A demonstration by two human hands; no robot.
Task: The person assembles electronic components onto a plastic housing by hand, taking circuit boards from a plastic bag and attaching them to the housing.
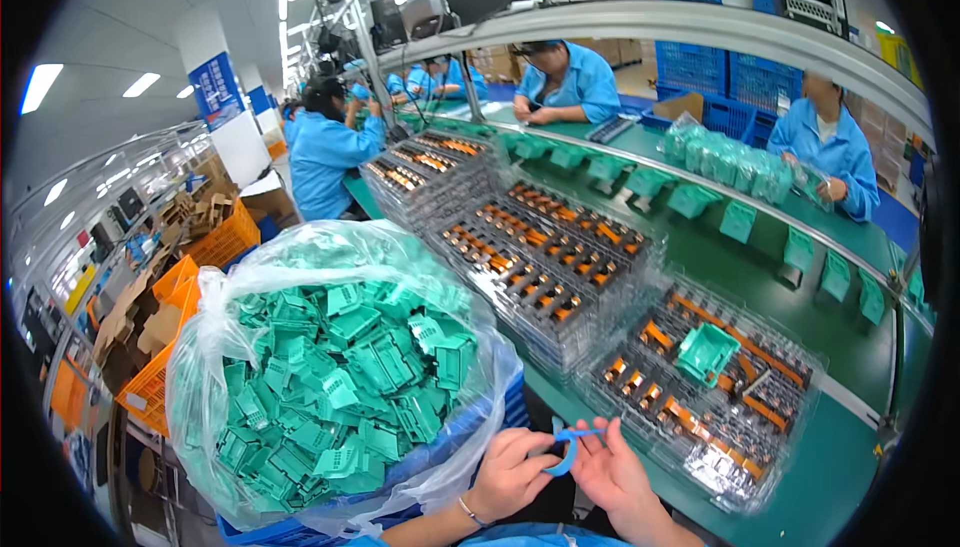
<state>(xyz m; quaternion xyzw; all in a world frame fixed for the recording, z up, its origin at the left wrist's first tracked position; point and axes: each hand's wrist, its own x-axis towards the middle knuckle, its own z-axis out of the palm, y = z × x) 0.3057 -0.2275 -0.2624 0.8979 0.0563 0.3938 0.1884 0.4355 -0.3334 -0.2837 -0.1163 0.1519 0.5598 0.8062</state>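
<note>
In front of my body, my left hand (507, 474) pinches a curved blue strip (566, 459), a flexible band with a loop hanging below. Palm turned up, my right hand (617, 477) grips the strip's other end between thumb and fingers. What the strip belongs to cannot be made out. Just beyond my right hand lies a clear plastic tray (735, 482) of black and orange-copper parts. On that tray rests a green plastic housing (707, 354). To the left of my hands, a clear bag (215, 347) holds many similar green housings (345, 387).
The bag sits in a blue crate (515, 402). Stacked part trays (545, 257) stand on the green bench. Beyond, a conveyor carries green housings (690, 200). Co-workers in blue (570, 87) sit across and ahead. Orange crates (150, 372) with cardboard stand left. A metal rail (640, 22) spans overhead.
</note>
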